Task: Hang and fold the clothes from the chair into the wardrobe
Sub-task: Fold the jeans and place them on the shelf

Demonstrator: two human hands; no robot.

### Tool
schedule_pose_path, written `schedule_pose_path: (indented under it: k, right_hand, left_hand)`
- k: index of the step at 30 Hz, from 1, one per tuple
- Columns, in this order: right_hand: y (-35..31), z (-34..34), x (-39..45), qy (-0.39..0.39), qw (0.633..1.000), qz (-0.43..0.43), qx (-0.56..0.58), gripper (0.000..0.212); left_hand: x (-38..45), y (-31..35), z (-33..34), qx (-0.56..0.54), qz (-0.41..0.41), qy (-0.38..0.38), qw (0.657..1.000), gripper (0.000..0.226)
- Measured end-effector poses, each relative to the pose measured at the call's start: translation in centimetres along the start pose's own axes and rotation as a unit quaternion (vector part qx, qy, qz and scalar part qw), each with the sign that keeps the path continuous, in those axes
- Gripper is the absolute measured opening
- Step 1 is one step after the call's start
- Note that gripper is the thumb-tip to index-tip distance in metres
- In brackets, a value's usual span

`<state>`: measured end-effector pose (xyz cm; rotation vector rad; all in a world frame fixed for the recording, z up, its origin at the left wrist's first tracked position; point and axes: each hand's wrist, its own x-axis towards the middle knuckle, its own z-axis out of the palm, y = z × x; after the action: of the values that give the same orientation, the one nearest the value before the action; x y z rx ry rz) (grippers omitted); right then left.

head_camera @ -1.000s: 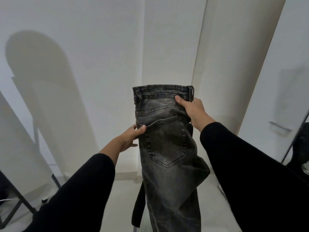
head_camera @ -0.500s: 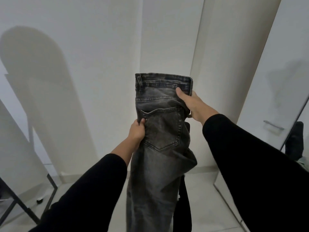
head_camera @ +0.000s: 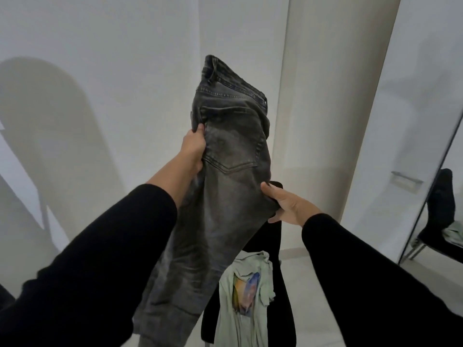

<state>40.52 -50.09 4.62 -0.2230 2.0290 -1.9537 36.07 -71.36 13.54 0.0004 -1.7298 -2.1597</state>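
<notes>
A pair of dark grey jeans (head_camera: 225,196) hangs in front of me, waistband up and tilted, back pocket facing me. My left hand (head_camera: 194,149) grips the jeans' left edge beside the pocket. Lower down, my right hand (head_camera: 288,204) holds the right edge below the pocket, thumb on the fabric. Behind the jeans stands a black chair (head_camera: 278,244) with a pale green printed T-shirt (head_camera: 246,296) lying on it. The jeans' legs drop out of sight at the bottom.
A white wall and a cream round column (head_camera: 325,108) stand ahead. On the right, a white wardrobe door with a metal handle (head_camera: 407,181) and a mirror panel (head_camera: 441,221) reflecting the chair. Pale tiled floor (head_camera: 298,296) lies below.
My right hand has slid from the waistband down to the jeans' right edge below the pocket. The waistband has tilted, and the chair with the green T-shirt has come into view.
</notes>
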Motion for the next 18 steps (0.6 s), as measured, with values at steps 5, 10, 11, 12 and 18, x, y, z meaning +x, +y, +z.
schedule_pose_path:
  k: [5, 10, 11, 12, 18]
  right_hand:
    - [0.4, -0.5, 0.0, -0.108, 0.986, -0.021, 0.125, 0.140]
    - [0.5, 0.2, 0.3, -0.136, 0.985, -0.017, 0.108, 0.110]
    - [0.5, 0.3, 0.3, -0.122, 0.987, -0.013, 0.101, 0.103]
    - [0.4, 0.5, 0.4, -0.105, 0.990, -0.012, 0.093, 0.094]
    - [-0.4, 0.9, 0.5, -0.019, 0.992, -0.045, 0.118, 0.026]
  left_hand:
    - [1.4, 1.8, -1.1, -0.019, 0.008, 0.032, 0.999, 0.042]
    - [2.1, 2.4, -2.2, -0.089, -0.010, 0.045, 0.995, 0.044]
    - [2.1, 2.4, -2.3, -0.104, -0.010, 0.047, 0.993, 0.045]
    - [1.8, 2.5, -2.5, -0.111, -0.011, 0.045, 0.993, 0.046]
    - [1.4, 2.1, -2.4, -0.129, -0.034, 0.037, 0.990, 0.046]
